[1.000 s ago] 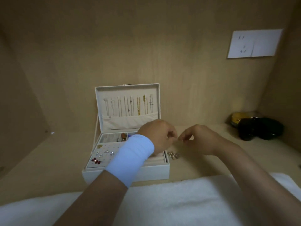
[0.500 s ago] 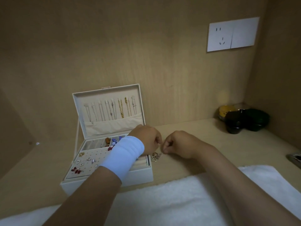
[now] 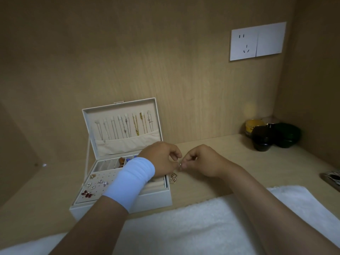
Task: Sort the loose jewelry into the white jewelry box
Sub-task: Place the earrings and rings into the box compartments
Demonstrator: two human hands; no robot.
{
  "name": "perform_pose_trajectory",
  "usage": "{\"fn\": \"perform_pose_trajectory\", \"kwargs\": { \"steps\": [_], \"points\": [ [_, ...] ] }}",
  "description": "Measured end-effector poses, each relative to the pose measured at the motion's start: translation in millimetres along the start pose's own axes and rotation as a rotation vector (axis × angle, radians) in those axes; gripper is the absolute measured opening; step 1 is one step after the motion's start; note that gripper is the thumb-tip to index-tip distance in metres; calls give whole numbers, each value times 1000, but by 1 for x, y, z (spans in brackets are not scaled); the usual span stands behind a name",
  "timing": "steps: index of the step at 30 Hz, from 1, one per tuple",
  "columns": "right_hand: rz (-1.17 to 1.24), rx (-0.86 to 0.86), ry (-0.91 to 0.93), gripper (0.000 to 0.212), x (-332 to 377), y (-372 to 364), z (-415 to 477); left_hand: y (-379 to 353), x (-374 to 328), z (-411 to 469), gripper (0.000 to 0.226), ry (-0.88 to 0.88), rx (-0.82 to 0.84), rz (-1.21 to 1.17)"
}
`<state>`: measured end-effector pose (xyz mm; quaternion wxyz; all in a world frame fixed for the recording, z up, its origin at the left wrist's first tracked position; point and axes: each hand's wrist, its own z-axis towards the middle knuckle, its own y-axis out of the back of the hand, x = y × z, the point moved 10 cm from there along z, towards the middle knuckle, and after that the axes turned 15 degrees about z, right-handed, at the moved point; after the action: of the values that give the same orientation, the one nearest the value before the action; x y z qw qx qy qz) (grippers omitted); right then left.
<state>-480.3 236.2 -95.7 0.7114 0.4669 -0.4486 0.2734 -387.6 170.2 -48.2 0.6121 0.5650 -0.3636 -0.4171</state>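
Note:
The white jewelry box (image 3: 121, 203) stands open at left, with chains hanging in its raised lid (image 3: 123, 126) and earrings and coloured pieces in its tray. My left hand (image 3: 161, 159), with a white wristband, hovers over the box's right edge. My right hand (image 3: 200, 161) is just beside it. Both hands' fingertips meet on a small ring-like piece (image 3: 180, 165) and pinch it. Below them, loose heart-shaped gold jewelry (image 3: 173, 178) lies on the wooden surface next to the box.
A white towel (image 3: 184, 227) covers the near edge. Dark bowls (image 3: 272, 135) and a yellow jar (image 3: 254, 126) sit in the back right corner. A striped object (image 3: 331, 179) lies at the right edge. A wall socket (image 3: 257, 41) is on the back panel.
The view has shifted, so the box appears further left. My hands stay together, now pinching the small piece slightly above the loose heart jewelry.

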Motion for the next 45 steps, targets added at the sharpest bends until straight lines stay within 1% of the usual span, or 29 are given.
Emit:
{"fn": "perform_pose_trajectory", "kwargs": {
  "steps": [2, 5, 6, 9, 10, 11, 12, 14, 16, 18, 19, 22, 27, 28, 31, 33, 36, 40, 43, 45],
  "points": [
    [164, -69, 14, 10, 6, 7, -1, 0, 5, -2, 21, 40, 18, -117],
    [373, -123, -37, 11, 7, 5, -3, 13, 11, -2, 17, 73, -72, -166],
    [411, -138, -57, 10, 5, 3, -4, 18, 13, -3, 15, 77, -105, -179],
    [507, -177, -117, 24, -1, 1, -2, 24, 23, -5, 12, 109, -145, -236],
    [505, -191, -119, 26, -3, 2, 1, 26, 29, -7, 12, 132, -161, -238],
    [464, -208, -109, 25, -5, 3, 4, 28, 35, -9, 11, 157, -181, -230],
    [361, -224, -88, 23, -7, 5, 8, 30, 40, -10, 9, 179, -199, -221],
    [50, -194, -53, 17, -6, 1, 16, 32, 49, -14, 4, 206, -216, -208],
    [-197, -106, -98, 27, -11, -13, 24, 29, 54, -16, 5, 215, -199, -196],
    [-310, -38, -153, 36, -13, -23, 27, 26, 56, -17, 8, 213, -182, -192],
    [-341, -21, -167, 35, -11, -27, 28, 26, 58, -18, 9, 213, -178, -195],
    [-408, -43, -150, 18, -4, -28, 32, 30, 68, -24, 11, 229, -180, -200],
    [-422, -29, -150, 7, 5, -30, 35, 46, 100, -38, 11, 254, -209, -202],
    [-410, -59, -146, 5, 10, -25, 33, 50, 106, -42, 11, 259, -218, -213],
    [-385, -219, -78, 11, 38, -6, 33, 62, 131, -53, 13, 288, -250, -241],
    [-310, -258, 2, 11, 66, -5, 36, 68, 148, -61, 13, 311, -268, -254],
    [-168, -164, 71, 12, 102, -30, 43, 68, 169, -71, 14, 337, -267, -267],
    [-120, -30, 128, 7, 130, -80, 53, 58, 189, -80, 10, 396, -218, -232],
    [-93, 18, 150, 5, 133, -108, 62, 49, 194, -80, 4, 425, -155, -143],
    [-73, 40, 142, 7, 131, -122, 67, 42, 194, -76, 4, 420, -96, -27]
  ]
}}
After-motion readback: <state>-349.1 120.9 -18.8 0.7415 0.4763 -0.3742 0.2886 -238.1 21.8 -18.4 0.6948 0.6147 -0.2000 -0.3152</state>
